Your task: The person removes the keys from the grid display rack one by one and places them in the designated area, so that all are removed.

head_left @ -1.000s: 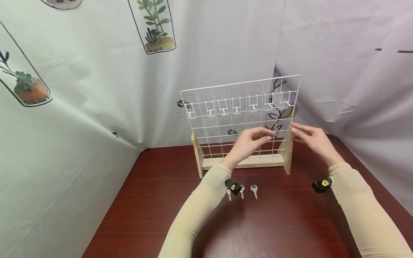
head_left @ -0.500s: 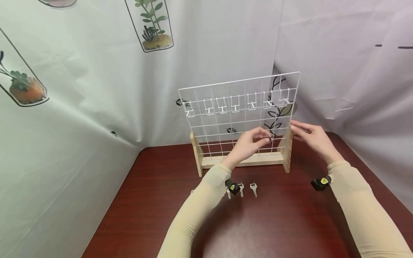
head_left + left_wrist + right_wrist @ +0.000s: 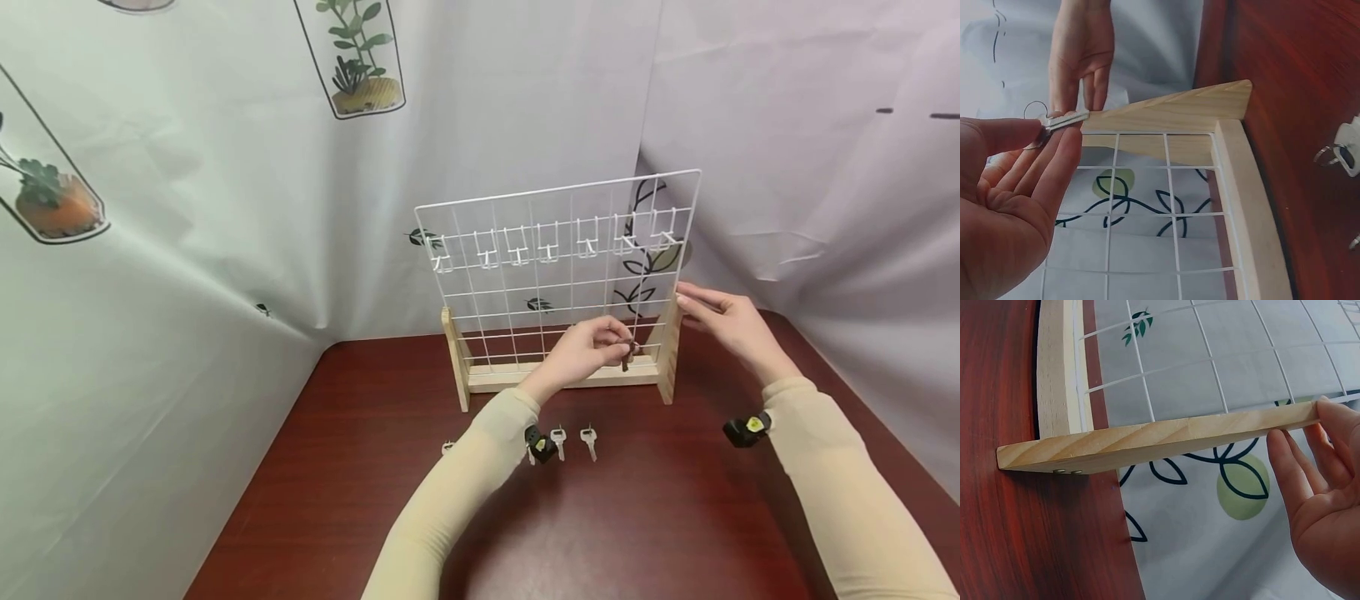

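In the head view my left hand (image 3: 585,354) is in front of the lower right of a white wire grid rack (image 3: 557,189). Between thumb and fingers it pinches a silver key (image 3: 1067,120), seen in the left wrist view with a thin ring on its head. My right hand (image 3: 735,327) grips the upper end of the rack's right wooden side support (image 3: 1147,437), thumb on one side and fingers on the other. Several white hooks (image 3: 549,253) hang in a row across the upper grid, with nothing on them.
On the dark red table (image 3: 622,517), in front of the rack, lie several more keys, among them a key (image 3: 589,442) near the middle and a key (image 3: 447,447) partly behind the left sleeve. A printed white curtain (image 3: 225,167) stands behind and at both sides.
My left hand has dropped slightly, and the key now shows below its fingertips. My right hand stays at the wooden support. The rack and hooks stay as they were.
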`<state>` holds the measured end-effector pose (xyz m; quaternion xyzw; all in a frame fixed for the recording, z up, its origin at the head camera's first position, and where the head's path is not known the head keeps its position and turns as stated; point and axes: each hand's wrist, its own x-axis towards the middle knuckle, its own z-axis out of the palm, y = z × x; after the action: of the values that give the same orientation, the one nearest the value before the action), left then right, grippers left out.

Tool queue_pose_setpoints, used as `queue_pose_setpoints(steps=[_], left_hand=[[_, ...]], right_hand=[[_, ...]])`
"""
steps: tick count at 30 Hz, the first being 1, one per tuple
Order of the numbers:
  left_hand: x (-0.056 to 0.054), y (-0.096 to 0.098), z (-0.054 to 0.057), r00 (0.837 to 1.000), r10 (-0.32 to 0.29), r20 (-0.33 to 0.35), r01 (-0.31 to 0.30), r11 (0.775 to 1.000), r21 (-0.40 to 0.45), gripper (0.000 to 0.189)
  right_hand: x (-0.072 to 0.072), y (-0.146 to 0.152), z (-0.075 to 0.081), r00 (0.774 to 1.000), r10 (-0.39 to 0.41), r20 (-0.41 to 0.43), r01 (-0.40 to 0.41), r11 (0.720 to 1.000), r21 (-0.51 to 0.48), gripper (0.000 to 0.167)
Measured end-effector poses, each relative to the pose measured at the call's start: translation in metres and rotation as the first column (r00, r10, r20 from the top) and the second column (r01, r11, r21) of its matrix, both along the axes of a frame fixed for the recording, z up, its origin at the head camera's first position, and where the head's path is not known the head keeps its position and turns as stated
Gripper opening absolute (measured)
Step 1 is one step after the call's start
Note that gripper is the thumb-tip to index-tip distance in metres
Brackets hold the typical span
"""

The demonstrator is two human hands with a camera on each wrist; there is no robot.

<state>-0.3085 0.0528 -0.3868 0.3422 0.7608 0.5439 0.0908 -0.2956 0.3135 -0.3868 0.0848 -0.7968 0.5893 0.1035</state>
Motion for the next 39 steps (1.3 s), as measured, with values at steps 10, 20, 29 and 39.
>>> queue_pose_setpoints(steps=[10, 20, 29, 39], left_hand=[[0.002, -0.003, -0.013, 0.999, -0.030, 0.045, 0.031, 0.999, -0.024, 0.020], [0.006, -0.002, -0.030, 0.993, -0.012, 0.121, 0.017, 0.999, -0.044, 0.016], [0.011, 0.001, -0.048, 0.987, -0.005, 0.161, 0.020, 0.995, -0.093, 0.014], [0.020, 0.006, -0.065, 0.984, -0.006, 0.175, 0.030, 0.990, -0.136, 0.014]], right_hand=[[0.001, 0.000, 0.000, 1.000, -0.003, -0.005, 0.003, 1.000, -0.009, 0.057], [0.002, 0.000, -0.001, 1.000, 0.005, -0.013, -0.005, 0.999, -0.043, 0.057], [0.001, -0.002, -0.001, 1.000, 0.008, -0.007, -0.008, 0.999, -0.041, 0.057], [0.002, -0.001, -0.001, 1.000, 0.002, 0.003, -0.002, 0.999, -0.038, 0.062]])
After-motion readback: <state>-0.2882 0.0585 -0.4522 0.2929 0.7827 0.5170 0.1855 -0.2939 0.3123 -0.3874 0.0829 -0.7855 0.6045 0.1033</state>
